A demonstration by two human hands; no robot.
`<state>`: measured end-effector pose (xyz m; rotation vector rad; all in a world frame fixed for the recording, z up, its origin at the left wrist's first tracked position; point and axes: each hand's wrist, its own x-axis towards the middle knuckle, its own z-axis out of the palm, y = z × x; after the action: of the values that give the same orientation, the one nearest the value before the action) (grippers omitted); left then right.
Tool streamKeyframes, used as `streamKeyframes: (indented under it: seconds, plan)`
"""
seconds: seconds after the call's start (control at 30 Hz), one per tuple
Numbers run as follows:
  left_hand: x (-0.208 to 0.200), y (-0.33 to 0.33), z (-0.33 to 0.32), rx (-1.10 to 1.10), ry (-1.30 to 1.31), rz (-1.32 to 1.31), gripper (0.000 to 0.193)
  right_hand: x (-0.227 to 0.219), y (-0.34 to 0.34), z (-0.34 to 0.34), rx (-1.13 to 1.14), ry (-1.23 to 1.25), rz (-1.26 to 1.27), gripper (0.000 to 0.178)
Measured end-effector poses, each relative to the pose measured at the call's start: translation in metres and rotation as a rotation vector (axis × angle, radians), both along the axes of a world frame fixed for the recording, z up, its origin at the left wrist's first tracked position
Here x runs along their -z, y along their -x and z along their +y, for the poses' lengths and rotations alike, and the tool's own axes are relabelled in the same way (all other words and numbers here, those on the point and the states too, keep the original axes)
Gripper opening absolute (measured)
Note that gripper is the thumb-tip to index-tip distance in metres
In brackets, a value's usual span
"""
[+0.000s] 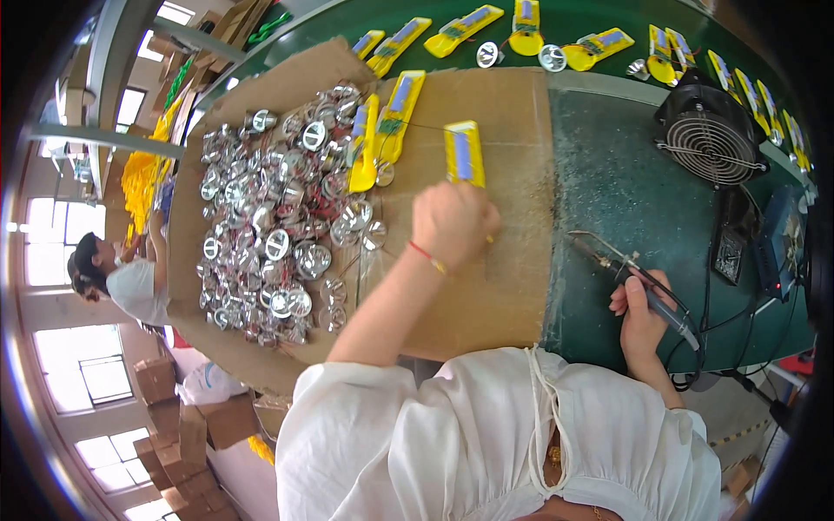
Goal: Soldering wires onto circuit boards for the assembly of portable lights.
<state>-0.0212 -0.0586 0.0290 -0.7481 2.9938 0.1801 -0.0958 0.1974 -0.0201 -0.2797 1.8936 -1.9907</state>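
My left hand (452, 224) is closed over the lower end of a yellow plastic housing (464, 154) with a blue-violet strip on it, above the cardboard sheet. Its fingertips are hidden beneath the hand. My right hand (643, 314) grips a soldering iron (653, 301) by its grey handle, tip pointing up and left over the green tabletop. Two more yellow housings (401, 117) lie to the left of the held one, with a small green circuit board and thin wires. Beside them spreads a heap of shiny silver reflector cups (269, 234) with red wires.
A cardboard sheet (512, 286) covers the middle of the green bench (599, 156). A black fan (708, 143) stands at right, near a dark tray (732, 239) and a blue box (780, 243) with cables. Several yellow housings line the far edge. Another person (130, 273) is at left.
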Motion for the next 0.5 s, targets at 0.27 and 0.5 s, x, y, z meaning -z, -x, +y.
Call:
streamKeyframes:
  seconds: [0.27, 0.5]
  plan:
    - [-0.002, -0.080, 0.027, -0.054, -0.260, 0.613, 0.017, -0.012, -0.007, -0.002, 0.007, 0.037, 0.086, 0.016]
    - [0.004, -0.077, -0.049, 0.033, 0.699, 0.172, 0.009, -0.017, -0.019, -0.004, -0.028, 0.030, 0.072, 0.015]
